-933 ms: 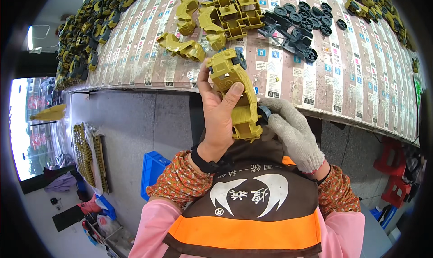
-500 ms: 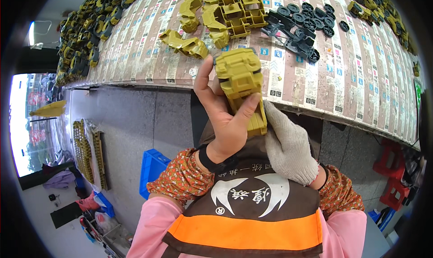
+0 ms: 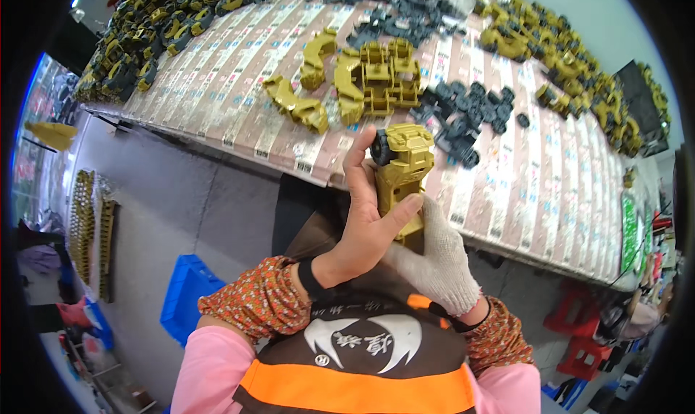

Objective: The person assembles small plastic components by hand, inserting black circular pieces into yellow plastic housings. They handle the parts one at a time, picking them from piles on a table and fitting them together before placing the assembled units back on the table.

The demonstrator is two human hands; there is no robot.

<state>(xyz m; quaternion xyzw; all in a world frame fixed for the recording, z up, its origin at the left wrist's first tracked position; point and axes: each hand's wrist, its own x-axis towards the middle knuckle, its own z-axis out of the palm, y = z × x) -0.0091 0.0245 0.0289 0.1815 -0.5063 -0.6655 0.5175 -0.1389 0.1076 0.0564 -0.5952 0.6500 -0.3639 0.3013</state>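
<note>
A mustard-yellow toy truck (image 3: 407,164) is tilted up in front of me, just past the near edge of the table. My bare left hand (image 3: 362,233) wraps round its left side, thumb across its body and index finger by a dark wheel (image 3: 381,147). Wearing a pale knitted glove, my right hand (image 3: 445,258) closes on the truck's lower end from the right; some of its fingers are hidden behind it. Beyond the truck lie loose yellow truck bodies (image 3: 380,77) and curved shells (image 3: 297,106). Dark wheels and chassis parts (image 3: 467,113) are heaped to their right.
The striped table (image 3: 239,128) carries piles of yellow-and-dark toy trucks at the far left (image 3: 174,26) and right (image 3: 572,73). Further dark parts (image 3: 405,19) lie at the back. Below are a blue bin (image 3: 181,298) on the left and red stools (image 3: 579,349) on the right.
My view has shifted, bringing more of the table's far side into sight. The truck has turned, so a dark wheel now shows on its left. Both hands still hold it.
</note>
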